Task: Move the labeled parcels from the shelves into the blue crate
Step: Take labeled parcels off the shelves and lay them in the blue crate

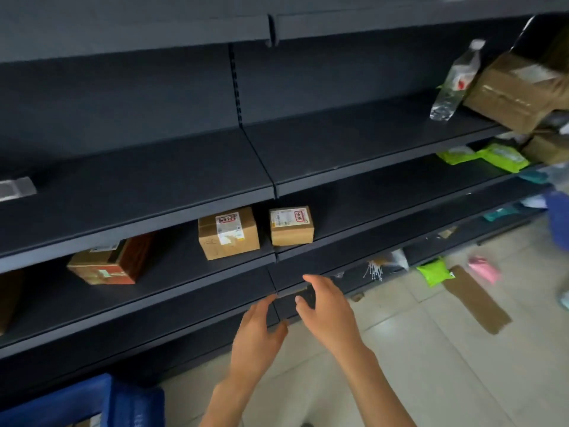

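Parcels [228, 232] showing labels on one shelf [172, 274]: three; left hand [257, 331], right hand [331, 314] empty, fingers [314, 280] loosely spread.

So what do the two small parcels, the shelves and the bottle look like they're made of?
Left parcel and right parcel: matte brown cardboard, with paper labels. Shelves: likely painted metal, dark matte grey, thin folded edges. Bottle: clear plastic, see-through and glossy.

White labels with red-framed marks sit on the larger parcel [228, 241] and the smaller parcel [292, 235], print too blurred to read.
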The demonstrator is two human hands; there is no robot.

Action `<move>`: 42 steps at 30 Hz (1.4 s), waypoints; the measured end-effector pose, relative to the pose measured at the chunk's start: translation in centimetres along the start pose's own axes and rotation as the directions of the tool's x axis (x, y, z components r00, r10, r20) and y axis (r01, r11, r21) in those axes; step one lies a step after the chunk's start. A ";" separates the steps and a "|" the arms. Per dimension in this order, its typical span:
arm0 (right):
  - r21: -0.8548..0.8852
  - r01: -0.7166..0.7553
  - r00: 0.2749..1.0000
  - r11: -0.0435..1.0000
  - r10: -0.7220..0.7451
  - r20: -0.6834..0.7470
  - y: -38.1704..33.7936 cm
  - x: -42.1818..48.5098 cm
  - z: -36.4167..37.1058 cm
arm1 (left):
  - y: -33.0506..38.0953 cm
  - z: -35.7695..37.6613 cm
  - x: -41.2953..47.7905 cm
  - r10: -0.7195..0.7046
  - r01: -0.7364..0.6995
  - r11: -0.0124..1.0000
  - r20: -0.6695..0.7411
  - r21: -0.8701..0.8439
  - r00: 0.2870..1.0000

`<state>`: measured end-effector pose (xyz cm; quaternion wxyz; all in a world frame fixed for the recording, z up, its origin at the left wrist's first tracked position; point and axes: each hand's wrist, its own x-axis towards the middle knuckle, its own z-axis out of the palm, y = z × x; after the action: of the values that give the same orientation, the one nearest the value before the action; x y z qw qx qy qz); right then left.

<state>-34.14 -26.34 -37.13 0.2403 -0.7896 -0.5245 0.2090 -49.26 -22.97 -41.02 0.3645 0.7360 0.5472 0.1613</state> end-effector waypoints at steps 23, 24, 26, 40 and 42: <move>0.018 -0.001 0.947 1.000 -0.005 0.321 6.9 19.4 -0.9 | -12.2 -4.1 31.0 -0.632 0.424 0.714 -0.251 -0.557 0.733; 0.029 -0.026 0.941 0.999 0.015 0.339 7.5 20.1 -0.9 | -12.6 -3.9 31.0 -0.659 0.419 0.668 -0.229 -0.615 0.716; 0.042 -0.066 0.926 0.997 0.046 0.375 8.8 21.5 -0.5 | -13.7 -3.0 30.4 -0.683 0.424 0.604 -0.164 -0.675 0.711; 0.375 -0.523 0.810 0.765 0.310 0.497 13.9 32.3 6.5 | -0.8 6.1 14.8 -0.897 0.272 0.370 -0.266 -0.888 0.353; 0.404 -0.580 0.773 0.707 0.321 0.547 14.4 32.7 8.1 | 0.6 7.6 12.9 -0.930 0.233 0.314 -0.248 -0.921 0.272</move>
<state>-16.53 0.55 -54.72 0.2730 -0.7234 -0.2652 0.5761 -39.45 -13.88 -47.86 0.3816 0.0571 0.7786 0.4949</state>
